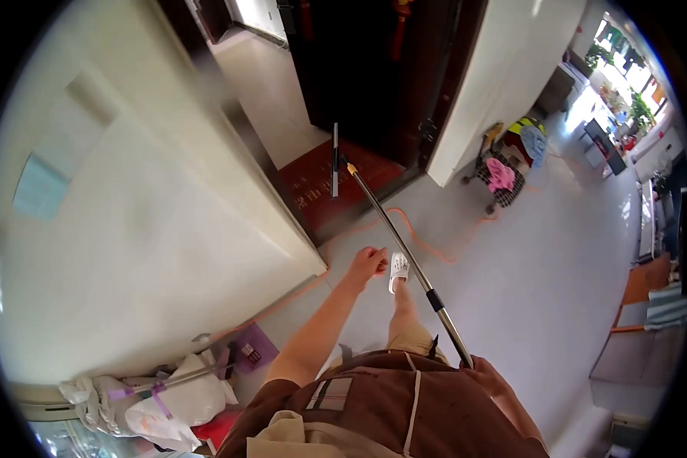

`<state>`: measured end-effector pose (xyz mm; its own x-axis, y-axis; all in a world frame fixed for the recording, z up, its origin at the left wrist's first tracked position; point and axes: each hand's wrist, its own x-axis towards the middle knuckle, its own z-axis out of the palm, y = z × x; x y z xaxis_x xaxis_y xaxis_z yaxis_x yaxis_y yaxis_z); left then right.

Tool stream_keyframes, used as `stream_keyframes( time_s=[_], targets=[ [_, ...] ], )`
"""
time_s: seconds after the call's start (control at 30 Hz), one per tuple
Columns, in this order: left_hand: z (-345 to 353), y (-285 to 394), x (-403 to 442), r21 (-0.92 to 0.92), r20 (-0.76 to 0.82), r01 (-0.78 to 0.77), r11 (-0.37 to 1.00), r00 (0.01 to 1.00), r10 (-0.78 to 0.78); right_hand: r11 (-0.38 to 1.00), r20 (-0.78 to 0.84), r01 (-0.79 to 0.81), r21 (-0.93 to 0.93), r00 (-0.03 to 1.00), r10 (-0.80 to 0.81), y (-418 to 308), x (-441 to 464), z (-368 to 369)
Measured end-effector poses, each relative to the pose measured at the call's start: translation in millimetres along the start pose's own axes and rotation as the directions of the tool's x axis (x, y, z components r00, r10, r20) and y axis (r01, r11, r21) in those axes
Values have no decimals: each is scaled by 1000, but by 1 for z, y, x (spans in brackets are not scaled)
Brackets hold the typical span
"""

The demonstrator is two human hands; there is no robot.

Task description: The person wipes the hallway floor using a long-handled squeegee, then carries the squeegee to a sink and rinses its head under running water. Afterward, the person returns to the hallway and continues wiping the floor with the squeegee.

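My right hand [487,375] is wrapped around the lower end of a long-handled squeegee [395,231], beside my waist. The pole is metal with a black joint and a yellow collar. It slants up and away to a narrow flat head [335,162], raised in the doorway above a red doormat [347,174]. My left hand [369,263] is stretched forward, left of the pole and apart from it. Its fingers are curled in, and nothing shows in them. One white clog [398,272] on my foot appears just beyond that hand.
A dark door [359,76] and its frame stand ahead, with a pale wall [145,221] on the left. An orange cord [416,229] snakes over the grey floor. White bags [177,401] lie lower left. A chair with a pink cloth [501,175] stands right of the doorway.
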<state>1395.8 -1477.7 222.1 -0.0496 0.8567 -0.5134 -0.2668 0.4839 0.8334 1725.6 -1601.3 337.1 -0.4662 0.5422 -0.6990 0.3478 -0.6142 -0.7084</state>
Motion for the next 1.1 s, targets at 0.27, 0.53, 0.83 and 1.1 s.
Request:
stream_keyframes(
  time_s=[0.27,0.53,0.83,1.1],
  targets=[
    [22,111,164,-324,194,341,882,937,-291,734,-55,-9,-680,998,-39,-209,225,-90],
    [-11,209,306,-902,-161,12,432,919,-361,506,157,292,-812,944,-291,-363,387,-79],
    [-173,296,474,-874,-410,-264,408,851,-328,318,266,221,-922,958,104,-526,475,-89],
    [-348,347,566,-932,-363,-325,162,845,-392,-140,82,66,-988,990,-111,-717,487,-5]
  ],
)
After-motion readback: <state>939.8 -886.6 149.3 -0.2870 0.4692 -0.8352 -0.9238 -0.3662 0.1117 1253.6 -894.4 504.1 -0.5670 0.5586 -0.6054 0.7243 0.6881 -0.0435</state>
